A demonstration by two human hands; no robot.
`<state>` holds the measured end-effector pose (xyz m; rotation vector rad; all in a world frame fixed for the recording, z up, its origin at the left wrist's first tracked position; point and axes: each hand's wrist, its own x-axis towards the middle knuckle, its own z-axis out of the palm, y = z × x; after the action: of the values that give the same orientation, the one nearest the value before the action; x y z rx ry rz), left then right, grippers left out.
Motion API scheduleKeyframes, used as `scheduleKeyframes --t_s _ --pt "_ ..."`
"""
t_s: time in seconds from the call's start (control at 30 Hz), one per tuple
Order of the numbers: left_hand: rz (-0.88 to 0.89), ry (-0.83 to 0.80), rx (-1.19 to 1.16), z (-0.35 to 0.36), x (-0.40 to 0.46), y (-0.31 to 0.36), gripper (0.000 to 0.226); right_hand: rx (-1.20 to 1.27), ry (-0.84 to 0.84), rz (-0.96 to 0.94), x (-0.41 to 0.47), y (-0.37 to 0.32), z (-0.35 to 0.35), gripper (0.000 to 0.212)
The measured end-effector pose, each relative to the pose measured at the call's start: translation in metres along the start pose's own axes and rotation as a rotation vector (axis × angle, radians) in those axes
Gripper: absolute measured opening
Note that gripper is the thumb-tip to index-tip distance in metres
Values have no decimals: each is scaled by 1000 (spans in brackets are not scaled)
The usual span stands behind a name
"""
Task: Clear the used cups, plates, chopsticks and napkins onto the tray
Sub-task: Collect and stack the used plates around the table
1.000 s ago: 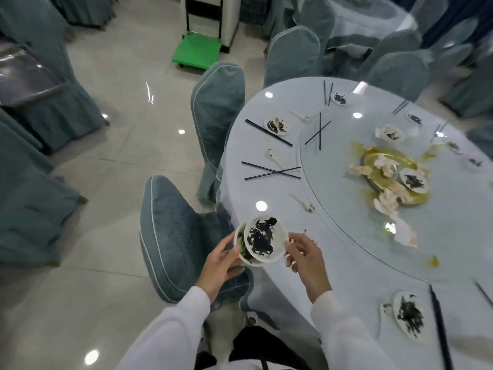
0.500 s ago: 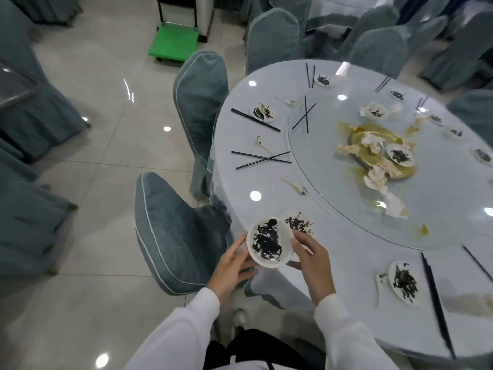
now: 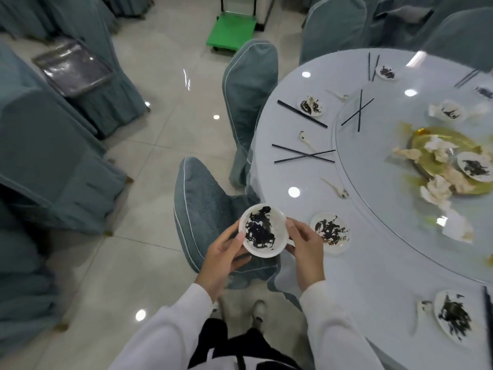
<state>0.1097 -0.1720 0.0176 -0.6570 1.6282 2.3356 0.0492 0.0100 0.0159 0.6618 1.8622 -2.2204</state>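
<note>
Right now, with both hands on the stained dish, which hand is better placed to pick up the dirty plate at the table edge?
The right hand, probably. It sits next to the dirty plate on the table, while the left hand cradles the stained dish on the far side, over the chair.

Floor (image 3: 149,161) was glossy pale tile, ceiling lights bouncing off it. Teal-covered chairs (image 3: 248,102) ringed the round table (image 3: 346,276) on the right, more covered furniture (image 3: 40,156) sat left, and a green cart (image 3: 231,30) was parked far back.
</note>
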Motion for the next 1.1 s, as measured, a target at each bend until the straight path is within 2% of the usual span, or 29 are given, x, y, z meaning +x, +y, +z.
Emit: scheduleKeyframes --t_s 0.27,0.53,0.8,0.97,1.1 --pt "38 118 -87 -61 8 48 38 -78 -128 -107 -6 -1 76 17" --pt "-21 73 -79 -190 25 120 30 -44 -189 -177 -22 21 200 30" --pt "-13 205 -172 -298 41 154 32 -98 -359 -179 -29 37 320 37" --pt "7 144 -176 -327 65 170 24 -87 -263 -146 -7 43 364 31" --pt "16 114 -149 -348 100 183 29 -88 -196 -79 28 46 401 26"
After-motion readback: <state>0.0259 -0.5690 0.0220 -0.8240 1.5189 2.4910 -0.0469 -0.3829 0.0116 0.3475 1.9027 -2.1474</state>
